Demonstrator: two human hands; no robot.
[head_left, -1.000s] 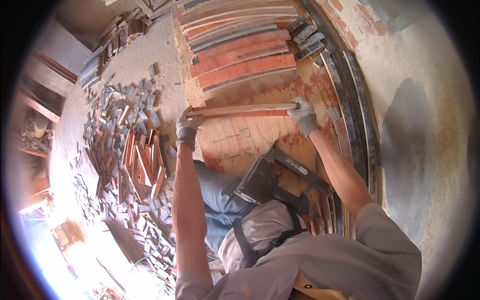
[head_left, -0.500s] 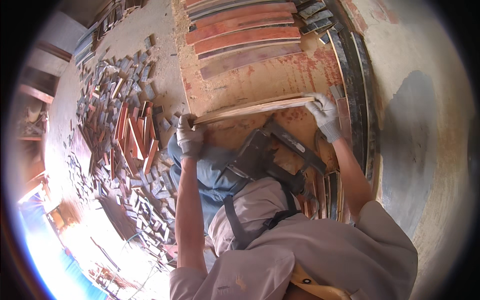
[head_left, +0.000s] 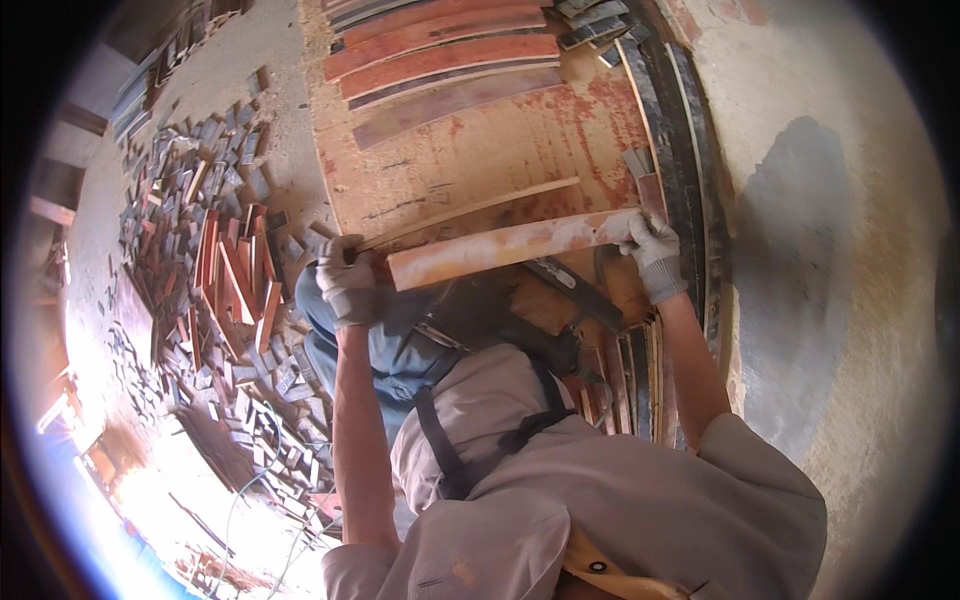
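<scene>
Along the right of the floor we see a plastered wall [head_left: 790,75] with a dark patch, while at the lower left strong glare washes out whatever lies there. A wooden panel [head_left: 440,185] spreads in front of us; its far edge is cut off by the top of the view, and its near edge is lost behind the body and a black tool [head_left: 588,298]. That tool is only partly visible, since the plank [head_left: 510,247] passes across it and hides much of its shape. We find the plank between the two gloved hands, above the near part of the panel and slightly tilted, its right end higher in view. The right hand [head_left: 653,248] pinches that end near the panel's right edge. The left hand [head_left: 345,280], by the panel's left edge, has its fingers curled just beside the plank's left end, but it is blurred and we cannot tell what it grips. A thin strip [head_left: 500,203] runs from near those fingers beyond the plank; whether it is held or resting we cannot say. Slats [head_left: 450,65] lie across the far part of the panel, and offcuts [head_left: 285,400] crowd the floor past its left edge.
</scene>
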